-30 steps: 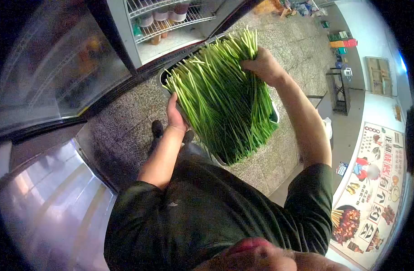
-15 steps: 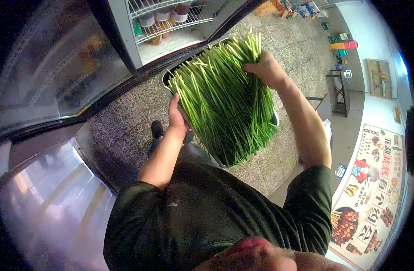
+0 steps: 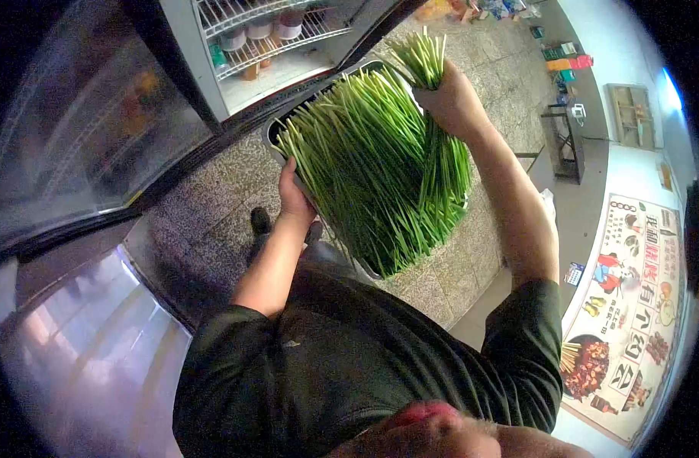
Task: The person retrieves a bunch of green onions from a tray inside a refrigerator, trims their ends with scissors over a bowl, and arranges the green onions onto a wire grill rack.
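Okay, closest to you is your shirt (image 3: 395,343), dark, soft cloth with loose folds. Just past it is the tray (image 3: 272,136), held up over the floor (image 3: 212,183) and packed with greens (image 3: 357,160). Your left hand (image 3: 294,197) looks to have hold of the tray's side: thumb up along the edge, the other fingers hidden, so I can't tell how tightly they're curled. Your right hand (image 3: 455,99) is closed snugly round a bunch (image 3: 422,57) at the far right corner, pale ends poking out above the fist, leaves trailing down against the pile.

So I'd call this step gripping and raising a bunch while steadying the tray. Next move, I reckon, calls for a firm but not crushing squeeze, with the left side kept level.

Texture-wise, the greens are long, thin and flat-ish, whitish stiff stalks going to floppy dark leaves, all lying roughly one way. Tray rim's pale, smooth, rounded at the corner. The floor's speckled, stone-like tile. Beyond the tray is an open fridge with wire shelves (image 3: 281,49) and round tubs (image 3: 288,27). Off right there's a flat printed poster (image 3: 628,305).
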`<state>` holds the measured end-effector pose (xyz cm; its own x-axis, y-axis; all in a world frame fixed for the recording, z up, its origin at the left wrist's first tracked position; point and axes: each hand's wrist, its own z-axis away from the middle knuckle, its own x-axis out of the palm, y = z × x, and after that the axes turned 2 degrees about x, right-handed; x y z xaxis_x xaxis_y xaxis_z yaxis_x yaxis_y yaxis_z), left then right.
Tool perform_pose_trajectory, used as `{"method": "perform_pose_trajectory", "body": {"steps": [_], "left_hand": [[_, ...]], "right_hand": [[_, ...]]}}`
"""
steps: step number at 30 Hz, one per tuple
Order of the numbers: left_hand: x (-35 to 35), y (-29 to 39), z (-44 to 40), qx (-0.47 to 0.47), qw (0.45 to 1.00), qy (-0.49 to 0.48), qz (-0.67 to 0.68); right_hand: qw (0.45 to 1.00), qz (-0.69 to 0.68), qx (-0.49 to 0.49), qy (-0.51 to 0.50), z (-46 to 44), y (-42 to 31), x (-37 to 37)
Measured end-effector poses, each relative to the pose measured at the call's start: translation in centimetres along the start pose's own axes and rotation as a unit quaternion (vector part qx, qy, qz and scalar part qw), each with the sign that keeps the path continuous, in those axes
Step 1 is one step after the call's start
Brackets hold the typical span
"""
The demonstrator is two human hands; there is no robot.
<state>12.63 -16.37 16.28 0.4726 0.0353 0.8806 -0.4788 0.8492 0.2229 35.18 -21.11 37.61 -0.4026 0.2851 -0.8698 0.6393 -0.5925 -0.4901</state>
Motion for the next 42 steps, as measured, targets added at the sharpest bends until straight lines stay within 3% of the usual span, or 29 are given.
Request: {"method": "perform_pose_trajectory", "body": {"steps": [3,4,7,8,11,14,17,18,21,23,25,27,28,32,34,35,37,38,39,42], "left_hand": [[-0.3,0.1,0.2,-0.007,1.000,0.000,0.005],[-0.6,0.0,0.1,-0.014,1.000,0.011,0.000],[-1.2,0.0,-0.8,-0.028,1.000,-0.007,0.012],[-1.4,-0.2,-0.7,-0.033,0.999,-0.017,0.021],[-0.8,0.3,-0.5,-0.060,0.998,0.003,0.030],[-0.1,0.5,-0.4,-0.054,0.998,0.019,0.026],[0.2,0.7,-0.2,-0.035,0.999,-0.001,0.010],[-0.1,0.5,-0.2,-0.029,1.000,0.002,0.009],[-0.7,0.4,-0.6,-0.027,0.999,-0.008,0.016],[-0.7,0.4,-0.6,-0.036,0.999,-0.011,0.021],[-0.6,0.4,-0.5,-0.035,0.999,-0.023,0.019],[-0.4,0.5,-0.6,-0.019,0.999,-0.039,0.017],[-0.4,0.5,-0.7,-0.027,0.999,-0.027,0.022],[-0.5,0.8,-0.9,-0.037,0.999,0.004,0.017],[-0.4,0.7,-0.8,-0.034,0.999,-0.005,0.015],[-0.6,0.6,-0.9,-0.031,0.999,-0.014,0.022],[0.1,1.5,-0.3,-0.016,0.999,-0.025,0.018],[1.0,2.0,0.3,-0.007,1.000,-0.028,0.010],[1.9,2.3,0.6,0.002,0.999,-0.032,0.003],[2.4,3.1,1.0,-0.001,1.000,-0.031,0.002]], "right_hand": [[1.000,0.020,-0.013,0.020,-0.1,-0.9,-0.6],[0.995,0.070,-0.061,0.019,-0.6,0.3,-0.2],[0.997,0.061,-0.038,0.028,-0.9,-1.0,-2.1],[0.997,-0.066,0.035,-0.018,-0.8,-2.5,-3.3],[0.992,-0.109,0.045,-0.053,-1.1,-1.8,-4.2],[0.998,0.051,-0.032,-0.012,-0.2,-1.3,-2.6],[0.999,-0.018,0.033,-0.011,0.1,-2.8,-3.8],[0.998,0.062,0.030,0.008,-0.1,-2.2,-3.4],[0.996,0.080,-0.032,0.026,0.7,-1.9,-4.2],[0.999,-0.035,0.039,0.011,0.1,-2.5,-6.7],[0.998,-0.041,0.018,0.052,-0.4,-1.8,-6.7],[0.997,0.031,0.060,-0.049,-0.8,-1.4,-6.4],[0.997,0.068,0.013,-0.021,-0.3,-2.0,-6.5],[0.996,-0.006,0.010,0.083,-0.1,-2.1,-8.9],[0.978,-0.109,0.109,0.143,1.4,-7.7,-10.5],[0.983,-0.089,0.072,0.142,1.7,-4.2,-12.5],[0.978,-0.063,0.118,0.158,2.5,-3.9,-16.0],[0.970,-0.108,0.097,0.196,3.8,-4.5,-16.2],[0.967,-0.193,0.104,0.133,3.9,-1.3,-19.0],[0.962,-0.191,0.078,0.181,9.5,-1.7,-19.9]]}}
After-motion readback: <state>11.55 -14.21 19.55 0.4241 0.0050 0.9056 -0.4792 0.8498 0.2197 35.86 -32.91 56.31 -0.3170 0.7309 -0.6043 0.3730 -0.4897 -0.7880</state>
